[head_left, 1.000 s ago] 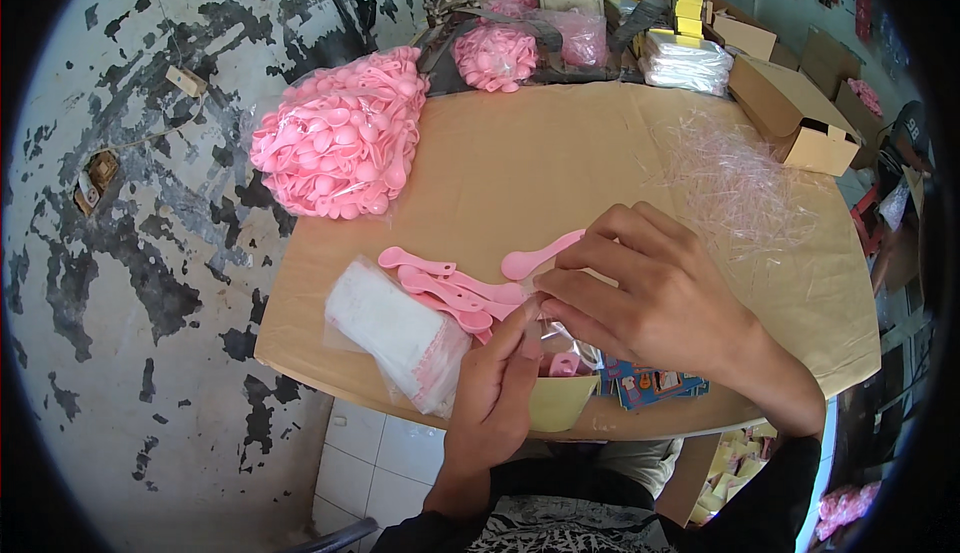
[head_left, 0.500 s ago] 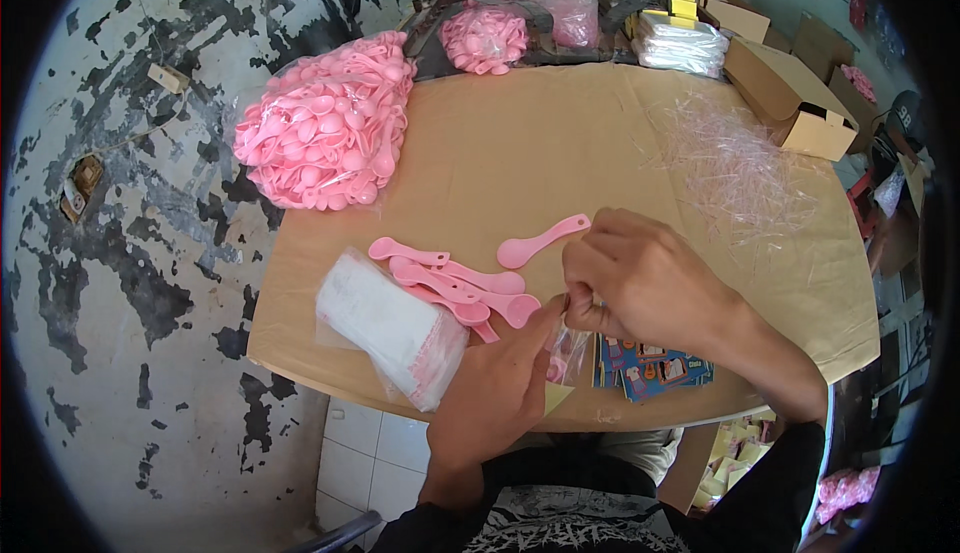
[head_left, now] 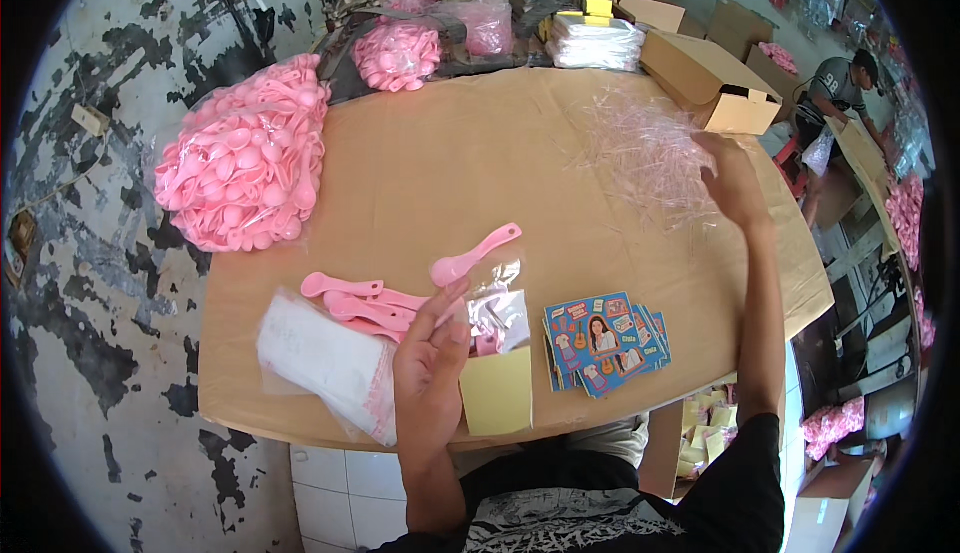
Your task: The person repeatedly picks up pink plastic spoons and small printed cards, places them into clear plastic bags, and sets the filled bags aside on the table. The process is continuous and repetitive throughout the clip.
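Observation:
My left hand [head_left: 430,378] rests near the table's front edge, its fingers stretched out beside a clear plastic packet [head_left: 508,303]. Inside the packet are a yellow card [head_left: 497,393] and something pink, partly hidden by shine. At the far right my right hand [head_left: 735,181] reaches to a loose heap of thin clear plastic strips [head_left: 650,153], fingers apart at its edge. Several pink plastic spoons [head_left: 365,308] lie left of the packet, and a single pink spoon [head_left: 475,256] lies beyond it. A bundle of clear bags [head_left: 325,363] sits by my left wrist.
Blue printed cards [head_left: 605,343] are stacked right of the packet. A large bag of pink spoons [head_left: 245,158] stands at the back left. An open cardboard box [head_left: 710,83] is at the back right. Beyond, a co-worker [head_left: 840,93] sits. Below the table edge, a box holds yellow packets [head_left: 708,428].
My right hand has left the packet and moved far right to the strips. My left hand's fingers have opened from their pinch. The packet now lies in view, and the whole view has shifted.

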Motion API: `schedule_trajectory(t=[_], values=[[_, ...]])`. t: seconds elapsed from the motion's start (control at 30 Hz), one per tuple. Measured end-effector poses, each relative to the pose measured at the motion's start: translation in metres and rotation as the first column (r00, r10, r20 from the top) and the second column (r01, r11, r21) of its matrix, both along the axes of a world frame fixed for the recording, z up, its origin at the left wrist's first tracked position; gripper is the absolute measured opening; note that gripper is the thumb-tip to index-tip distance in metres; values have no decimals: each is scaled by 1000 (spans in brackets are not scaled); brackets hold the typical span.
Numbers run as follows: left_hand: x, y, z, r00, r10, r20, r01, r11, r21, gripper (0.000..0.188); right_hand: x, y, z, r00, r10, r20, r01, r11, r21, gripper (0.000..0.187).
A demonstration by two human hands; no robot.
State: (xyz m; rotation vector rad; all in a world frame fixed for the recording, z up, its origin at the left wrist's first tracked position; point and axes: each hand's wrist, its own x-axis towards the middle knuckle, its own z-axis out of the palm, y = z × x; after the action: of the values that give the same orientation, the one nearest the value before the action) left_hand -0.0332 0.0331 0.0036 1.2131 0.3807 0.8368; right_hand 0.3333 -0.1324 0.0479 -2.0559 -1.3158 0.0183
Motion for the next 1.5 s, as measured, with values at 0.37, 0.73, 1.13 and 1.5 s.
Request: schedule_trajectory(t=[0.37, 0.73, 1.13, 1.5], values=[[12, -7, 21, 996, -72, 61, 73, 997, -16, 37, -191, 61, 17, 750, 581, -318, -574, 809, 124, 21], [7, -3, 1, 999, -7, -45, 12, 994, 109, 41, -201, 76, -15, 617, 537, -575, -504, 831, 235, 24], [-6, 6, 6, 983, -184, -8, 185, 983, 8, 31, -194, 70, -8, 594, 539, -597, -467, 836, 289, 17], [-7, 7, -5, 973, -216, -78, 229, 919, 320, 30, -162, 62, -11, 626, 773, -102, -707, 618, 344, 32]])
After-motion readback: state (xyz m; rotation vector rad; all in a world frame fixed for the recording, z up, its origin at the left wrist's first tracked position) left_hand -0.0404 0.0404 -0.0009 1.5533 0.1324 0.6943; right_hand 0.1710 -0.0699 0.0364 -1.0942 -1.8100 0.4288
